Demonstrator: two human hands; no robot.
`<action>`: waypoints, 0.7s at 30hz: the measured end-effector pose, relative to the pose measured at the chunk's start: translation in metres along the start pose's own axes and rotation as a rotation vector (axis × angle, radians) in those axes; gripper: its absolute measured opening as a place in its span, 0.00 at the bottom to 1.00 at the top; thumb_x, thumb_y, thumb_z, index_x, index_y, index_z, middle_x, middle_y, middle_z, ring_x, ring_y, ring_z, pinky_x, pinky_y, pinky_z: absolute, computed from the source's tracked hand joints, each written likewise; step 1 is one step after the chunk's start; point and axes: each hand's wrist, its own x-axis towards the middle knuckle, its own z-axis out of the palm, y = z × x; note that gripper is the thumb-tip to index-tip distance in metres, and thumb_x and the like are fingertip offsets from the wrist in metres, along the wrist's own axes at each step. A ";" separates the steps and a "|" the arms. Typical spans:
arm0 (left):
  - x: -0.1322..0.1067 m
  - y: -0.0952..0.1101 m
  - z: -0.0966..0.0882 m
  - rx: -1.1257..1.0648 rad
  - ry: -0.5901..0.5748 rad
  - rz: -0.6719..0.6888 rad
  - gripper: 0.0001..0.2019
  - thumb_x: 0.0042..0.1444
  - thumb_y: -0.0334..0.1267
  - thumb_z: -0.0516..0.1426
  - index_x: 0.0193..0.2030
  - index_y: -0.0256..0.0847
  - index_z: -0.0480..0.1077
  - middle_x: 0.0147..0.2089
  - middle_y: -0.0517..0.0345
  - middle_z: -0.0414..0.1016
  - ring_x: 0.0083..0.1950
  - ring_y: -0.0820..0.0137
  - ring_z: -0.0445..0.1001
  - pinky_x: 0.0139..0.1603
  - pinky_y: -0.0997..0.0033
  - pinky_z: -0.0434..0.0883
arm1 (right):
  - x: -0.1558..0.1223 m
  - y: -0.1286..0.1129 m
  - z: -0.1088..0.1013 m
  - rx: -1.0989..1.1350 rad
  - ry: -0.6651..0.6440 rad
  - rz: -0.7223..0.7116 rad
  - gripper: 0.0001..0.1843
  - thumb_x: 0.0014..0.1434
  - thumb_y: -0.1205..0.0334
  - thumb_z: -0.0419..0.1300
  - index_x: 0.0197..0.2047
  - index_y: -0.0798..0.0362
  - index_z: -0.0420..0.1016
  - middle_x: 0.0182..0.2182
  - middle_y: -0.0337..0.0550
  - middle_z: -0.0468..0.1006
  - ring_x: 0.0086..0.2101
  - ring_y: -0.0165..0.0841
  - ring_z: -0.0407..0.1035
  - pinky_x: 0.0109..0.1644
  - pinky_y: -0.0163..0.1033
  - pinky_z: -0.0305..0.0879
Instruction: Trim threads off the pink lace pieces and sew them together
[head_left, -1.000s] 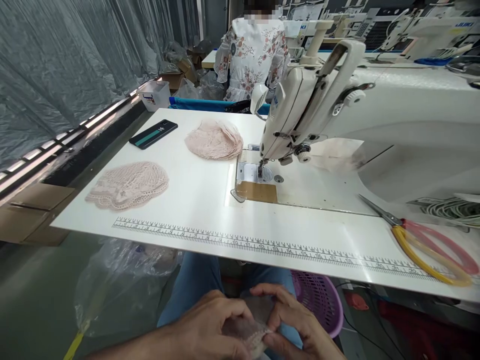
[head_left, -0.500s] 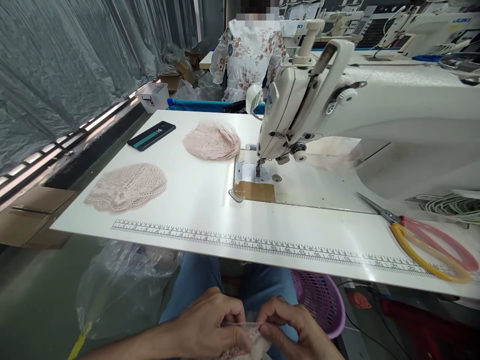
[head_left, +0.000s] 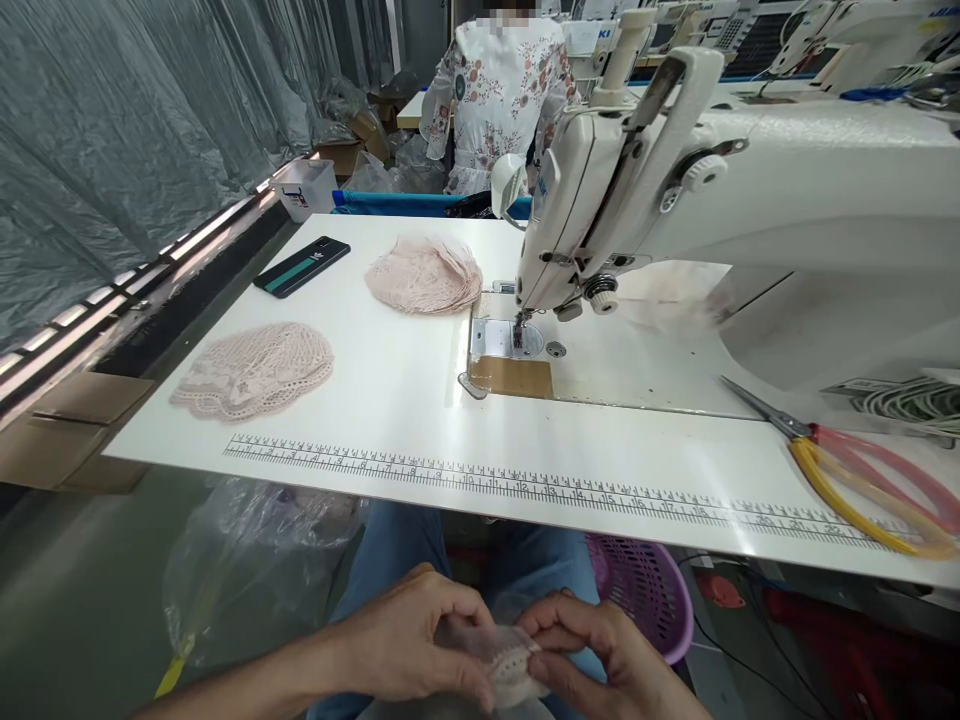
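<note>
Over my lap, below the table edge, a pale pink piece of lace fabric [head_left: 510, 660] is stretched between my two hands. My left hand [head_left: 420, 640] grips its left side, thumb below and fingers curled behind it. My right hand [head_left: 581, 650] pinches the right edge between thumb and fingertips. The lower part of the lace runs toward the bottom of the view. On the table, a flat lace piece [head_left: 255, 370] lies at the left, and a stack of pink lace pieces [head_left: 425, 275] sits left of the sewing machine [head_left: 637, 200].
Scissors [head_left: 832, 470] with red and yellow handles lie at the table's right. A dark phone [head_left: 302, 266] rests at the back left. A printed ruler [head_left: 525, 487] runs along the front edge. Below are a purple basket [head_left: 645, 590] and a plastic bag [head_left: 255, 570]. A person [head_left: 502, 100] is behind the table.
The lace between my hands has been turned, showing more of its patterned face. My right hand has shifted slightly right. The view has tilted slightly; the things on the table stay put.
</note>
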 end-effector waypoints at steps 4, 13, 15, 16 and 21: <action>0.001 0.001 0.001 0.005 0.006 -0.012 0.07 0.46 0.40 0.65 0.31 0.39 0.80 0.22 0.64 0.73 0.26 0.75 0.67 0.31 0.79 0.61 | -0.002 0.002 0.000 0.042 0.020 0.013 0.13 0.58 0.52 0.60 0.39 0.52 0.79 0.32 0.43 0.80 0.32 0.35 0.74 0.39 0.38 0.68; -0.001 0.003 -0.003 -0.083 -0.082 -0.044 0.08 0.46 0.36 0.64 0.33 0.37 0.80 0.27 0.57 0.79 0.29 0.70 0.75 0.28 0.80 0.64 | 0.002 0.015 -0.001 -0.040 -0.008 0.033 0.13 0.53 0.50 0.65 0.37 0.49 0.83 0.30 0.42 0.79 0.36 0.38 0.72 0.43 0.41 0.66; -0.002 0.002 -0.005 -0.114 -0.114 -0.063 0.09 0.46 0.38 0.65 0.34 0.37 0.80 0.29 0.55 0.80 0.31 0.68 0.76 0.29 0.80 0.66 | 0.004 0.017 0.001 -0.054 -0.008 0.042 0.13 0.54 0.49 0.64 0.33 0.49 0.83 0.28 0.41 0.78 0.34 0.38 0.71 0.41 0.40 0.66; -0.003 0.001 -0.007 -0.131 -0.131 -0.069 0.10 0.46 0.39 0.64 0.35 0.37 0.80 0.30 0.55 0.80 0.31 0.67 0.76 0.30 0.79 0.66 | 0.004 0.018 0.002 -0.054 -0.003 0.049 0.13 0.54 0.49 0.63 0.32 0.49 0.82 0.27 0.40 0.78 0.33 0.37 0.71 0.40 0.39 0.66; -0.005 -0.003 -0.015 -0.130 -0.199 -0.094 0.09 0.48 0.39 0.62 0.36 0.39 0.80 0.29 0.57 0.80 0.28 0.71 0.74 0.27 0.81 0.64 | 0.001 0.013 0.001 -0.008 0.040 0.057 0.14 0.53 0.47 0.64 0.30 0.50 0.81 0.27 0.39 0.77 0.32 0.35 0.70 0.39 0.37 0.66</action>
